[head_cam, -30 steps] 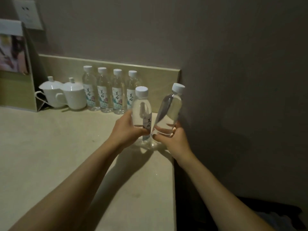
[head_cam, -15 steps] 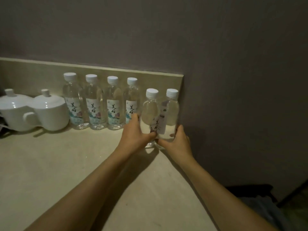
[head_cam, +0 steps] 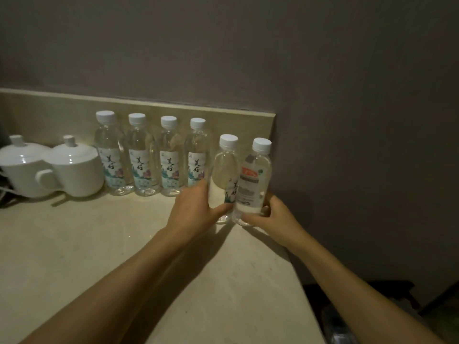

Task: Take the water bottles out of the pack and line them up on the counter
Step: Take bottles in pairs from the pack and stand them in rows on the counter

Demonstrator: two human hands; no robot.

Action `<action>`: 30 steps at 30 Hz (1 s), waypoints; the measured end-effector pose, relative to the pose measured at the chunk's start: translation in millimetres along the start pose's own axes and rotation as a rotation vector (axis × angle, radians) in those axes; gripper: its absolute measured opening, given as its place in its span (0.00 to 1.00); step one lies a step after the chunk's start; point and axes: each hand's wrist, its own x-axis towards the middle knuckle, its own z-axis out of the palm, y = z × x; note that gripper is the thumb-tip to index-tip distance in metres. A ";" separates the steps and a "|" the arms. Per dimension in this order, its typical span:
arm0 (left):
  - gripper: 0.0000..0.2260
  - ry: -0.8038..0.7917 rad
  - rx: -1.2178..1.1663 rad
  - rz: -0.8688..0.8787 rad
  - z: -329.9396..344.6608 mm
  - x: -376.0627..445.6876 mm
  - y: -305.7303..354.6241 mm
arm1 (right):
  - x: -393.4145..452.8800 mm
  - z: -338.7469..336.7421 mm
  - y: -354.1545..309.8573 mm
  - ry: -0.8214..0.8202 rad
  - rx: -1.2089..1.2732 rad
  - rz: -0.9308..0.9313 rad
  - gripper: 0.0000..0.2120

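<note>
Bottles: four [head_cam: 154,155] stand along the backsplash at centre left; push the held pair back level with them, labels forward. Left hand [head_cam: 192,212] grasps one [head_cam: 223,180], right hand [head_cam: 269,217] the other [head_cam: 253,182].

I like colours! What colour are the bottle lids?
White: all six bottle caps are white, seen in the head view.

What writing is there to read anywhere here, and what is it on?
"美好": brush characters on the labels of the four bottles at the backsplash.
The same characters, partly turned away, on the bottle in the left hand.
Red patch and grey print on the bottle in the right hand: too blurred to read.
</note>
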 end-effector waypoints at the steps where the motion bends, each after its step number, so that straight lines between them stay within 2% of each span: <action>1: 0.24 0.007 -0.024 0.013 0.9 0.5 -0.7 | 1.7 1.9 0.4 0.040 -0.015 0.004 0.24; 6: 0.18 -0.056 -0.068 0.035 3.7 10.4 -10.6 | 7.5 19.2 -5.7 0.303 -0.287 0.083 0.35; 9: 0.15 -0.058 -0.051 0.070 5.7 14.4 -12.7 | 8.7 26.6 -13.0 0.348 -0.380 0.134 0.38; 12: 0.15 -0.059 -0.039 0.105 8.6 12.5 -14.4 | 9.3 18.7 -6.8 0.219 -0.273 0.124 0.44; 16: 0.16 -0.035 -0.039 0.102 9.2 11.2 -13.2 | 13.3 -5.1 -1.0 -0.022 -0.028 0.099 0.33; 18: 0.20 -0.017 -0.045 0.100 8.5 12.1 -11.4 | 13.9 -11.4 -1.5 -0.090 0.034 0.095 0.31; 19: 0.22 -0.014 -0.048 0.102 8.0 12.8 -10.2 | 14.0 -11.8 -1.2 -0.076 0.039 0.092 0.31; 21: 0.24 -0.012 -0.064 0.104 9.6 14.2 -7.5 | 13.3 -5.4 -2.6 0.066 -0.051 0.090 0.33; 23: 0.26 -0.004 -0.072 0.096 12.1 14.5 -4.5 | 10.4 8.8 -8.0 0.272 -0.325 0.143 0.39; 25: 0.27 -0.001 -0.060 0.084 13.9 14.0 -3.5 | 9.0 19.5 -11.1 0.361 -0.496 0.187 0.46; 27: 0.27 0.010 -0.051 0.066 13.8 13.7 -5.6 | 10.0 19.5 -7.0 0.274 -0.378 0.148 0.46; 30: 0.25 -0.002 -0.068 0.086 13.0 13.5 -9.5 | 10.6 0.0 1.2 0.036 -0.066 0.057 0.33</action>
